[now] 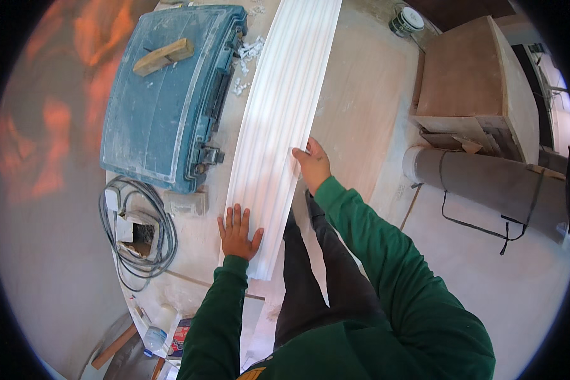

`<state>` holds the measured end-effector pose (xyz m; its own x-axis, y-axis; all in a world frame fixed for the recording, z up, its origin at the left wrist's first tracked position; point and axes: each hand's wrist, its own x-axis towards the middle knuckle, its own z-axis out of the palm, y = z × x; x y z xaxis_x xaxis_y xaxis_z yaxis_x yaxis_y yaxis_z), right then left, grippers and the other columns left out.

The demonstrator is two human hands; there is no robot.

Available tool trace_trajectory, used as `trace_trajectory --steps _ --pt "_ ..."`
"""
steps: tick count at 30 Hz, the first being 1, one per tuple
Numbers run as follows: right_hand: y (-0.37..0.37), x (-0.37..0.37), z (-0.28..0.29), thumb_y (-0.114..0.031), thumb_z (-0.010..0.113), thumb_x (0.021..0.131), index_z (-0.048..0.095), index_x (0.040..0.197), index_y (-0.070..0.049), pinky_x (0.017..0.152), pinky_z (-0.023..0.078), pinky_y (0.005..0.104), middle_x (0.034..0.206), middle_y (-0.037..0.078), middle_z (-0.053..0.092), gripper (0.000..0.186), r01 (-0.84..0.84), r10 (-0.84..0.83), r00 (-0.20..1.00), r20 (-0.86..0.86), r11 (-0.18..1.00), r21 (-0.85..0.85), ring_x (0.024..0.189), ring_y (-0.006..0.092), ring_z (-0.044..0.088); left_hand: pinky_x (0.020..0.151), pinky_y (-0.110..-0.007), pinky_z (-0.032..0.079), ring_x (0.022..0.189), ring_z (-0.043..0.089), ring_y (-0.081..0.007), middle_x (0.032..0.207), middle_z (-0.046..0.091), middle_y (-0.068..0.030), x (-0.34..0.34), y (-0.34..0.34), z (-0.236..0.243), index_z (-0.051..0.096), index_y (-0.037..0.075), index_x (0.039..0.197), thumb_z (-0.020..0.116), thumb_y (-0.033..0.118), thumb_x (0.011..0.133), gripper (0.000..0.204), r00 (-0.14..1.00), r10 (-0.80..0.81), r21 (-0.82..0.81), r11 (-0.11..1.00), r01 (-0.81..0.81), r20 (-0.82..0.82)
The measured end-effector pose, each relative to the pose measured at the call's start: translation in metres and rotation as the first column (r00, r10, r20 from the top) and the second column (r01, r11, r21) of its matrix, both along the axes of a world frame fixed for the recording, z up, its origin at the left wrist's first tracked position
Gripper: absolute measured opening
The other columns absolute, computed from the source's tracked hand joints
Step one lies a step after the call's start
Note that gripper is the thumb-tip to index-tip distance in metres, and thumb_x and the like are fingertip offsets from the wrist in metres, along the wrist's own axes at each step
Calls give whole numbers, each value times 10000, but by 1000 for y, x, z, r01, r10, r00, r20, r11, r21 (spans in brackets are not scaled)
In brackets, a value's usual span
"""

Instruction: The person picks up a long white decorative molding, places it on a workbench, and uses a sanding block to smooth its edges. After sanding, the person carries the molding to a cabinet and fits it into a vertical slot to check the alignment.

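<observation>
A long white fluted panel point(278, 107) runs from the far edge of the view down toward me, its near end beside my legs. My left hand point(237, 235) lies flat on its near left part, fingers spread. At the panel's right edge, a bit farther up, my right hand point(314, 168) grips the rim with the thumb on top; its other fingers are partly hidden. Left of the panel rests a dusty blue tool case point(164, 101), closed, with a wooden block point(163, 57) on its lid.
A coiled grey cable point(171, 237) surrounds a small open box point(142, 235) at the left. White shavings point(250, 49) lie beside the case. At right are a wooden cabinet point(462, 69), a strapped grey roll point(487, 183) and a small tub point(406, 23). A plastic bottle point(154, 339) stands lower left.
</observation>
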<state>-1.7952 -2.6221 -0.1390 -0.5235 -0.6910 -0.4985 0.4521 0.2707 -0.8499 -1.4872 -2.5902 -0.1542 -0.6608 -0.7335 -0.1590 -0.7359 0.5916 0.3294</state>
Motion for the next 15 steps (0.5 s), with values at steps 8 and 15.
trace_trajectory --steps 8,15 --pt "-61 -64 -3 -29 568 959 551 1357 33 1047 414 299 1285 102 651 403 54 -55 997 -54 998 -21 1172 183 593 1216 -637 120 1512 297 -401 1610 384 -191 3 -1 0 496 68 1489 620 482 928 708 1000 0 7 1000 0 -23" --pt "-34 -30 4 48 557 947 419 1511 3 1102 384 299 1404 111 587 583 11 -13 995 -103 1000 -24 1271 192 546 1221 -628 117 1509 315 -373 1606 401 -171 2 -1 2 498 104 1496 619 484 926 696 1000 11 15 1000 -11 1"
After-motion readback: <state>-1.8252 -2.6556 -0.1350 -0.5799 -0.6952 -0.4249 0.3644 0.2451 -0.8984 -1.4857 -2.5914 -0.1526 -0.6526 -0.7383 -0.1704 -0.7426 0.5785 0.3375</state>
